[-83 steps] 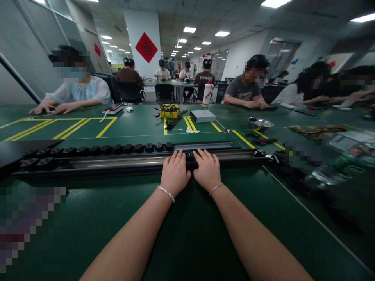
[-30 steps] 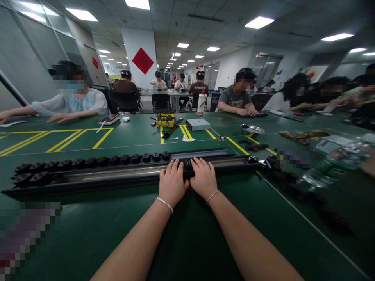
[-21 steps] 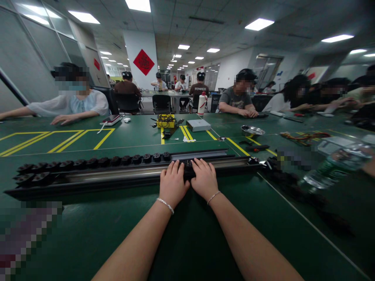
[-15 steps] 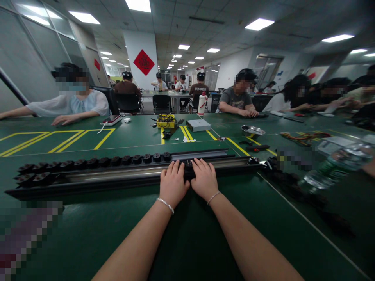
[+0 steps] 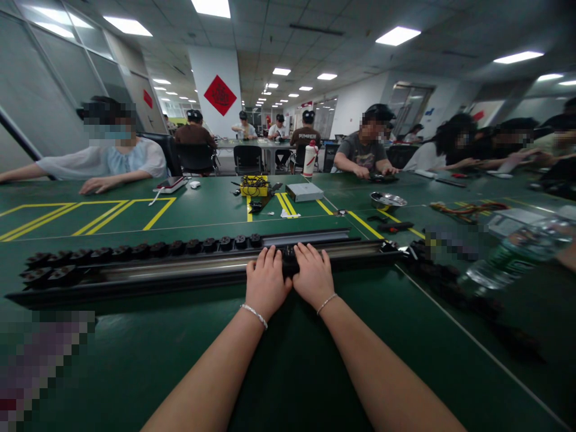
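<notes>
Black, with a silvery strip along its bed, a long rail (image 5: 180,269) lay across the green table (image 5: 157,348), its middle covered by both hands. From my distant seat I saw the left hand (image 5: 266,279) and the right hand (image 5: 314,275) side by side, fingers bent forward around a small black part (image 5: 289,259) at the rail. Both hands touched it, but they hid most of its shape, and I could not tell whether they gripped it or only pressed down. Black round parts (image 5: 140,251) stood in a row along the rail's far side. To the right, dark clutter (image 5: 443,281) blurred into the shade, and I could not separate its pieces; a plastic bottle (image 5: 515,255) lay tilted beside it. At lower left, blocks masked a flat object (image 5: 40,366), cut off by my view's edge.
</notes>
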`<state>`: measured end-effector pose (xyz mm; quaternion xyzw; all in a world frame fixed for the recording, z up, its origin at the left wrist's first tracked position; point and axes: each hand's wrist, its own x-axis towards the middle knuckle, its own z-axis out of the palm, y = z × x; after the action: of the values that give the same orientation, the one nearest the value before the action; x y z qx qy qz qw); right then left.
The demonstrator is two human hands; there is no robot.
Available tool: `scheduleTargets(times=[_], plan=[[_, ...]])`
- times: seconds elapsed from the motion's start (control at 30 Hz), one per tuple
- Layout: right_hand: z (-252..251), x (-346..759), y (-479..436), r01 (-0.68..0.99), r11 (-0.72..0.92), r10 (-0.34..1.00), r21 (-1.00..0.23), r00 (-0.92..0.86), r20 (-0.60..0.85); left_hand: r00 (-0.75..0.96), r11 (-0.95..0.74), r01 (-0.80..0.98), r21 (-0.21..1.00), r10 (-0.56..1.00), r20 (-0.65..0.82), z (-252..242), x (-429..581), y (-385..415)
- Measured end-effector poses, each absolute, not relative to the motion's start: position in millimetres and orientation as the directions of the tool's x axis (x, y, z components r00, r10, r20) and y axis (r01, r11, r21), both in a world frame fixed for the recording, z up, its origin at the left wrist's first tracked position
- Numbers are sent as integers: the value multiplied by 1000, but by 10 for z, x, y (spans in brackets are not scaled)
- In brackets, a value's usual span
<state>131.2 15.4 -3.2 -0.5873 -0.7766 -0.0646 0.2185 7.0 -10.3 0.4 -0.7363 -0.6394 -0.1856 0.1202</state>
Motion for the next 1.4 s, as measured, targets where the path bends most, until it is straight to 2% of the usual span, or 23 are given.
scheduleTargets(times=[0.7,1.4], plan=[[-8,1320,144,939,299,891,-169,-212,401,84,-141,984,110,908,410,50,58,-92],[0,1322,141,941,301,892,-155,-220,396,93,-134,987,93,930,356,125,57,-94]])
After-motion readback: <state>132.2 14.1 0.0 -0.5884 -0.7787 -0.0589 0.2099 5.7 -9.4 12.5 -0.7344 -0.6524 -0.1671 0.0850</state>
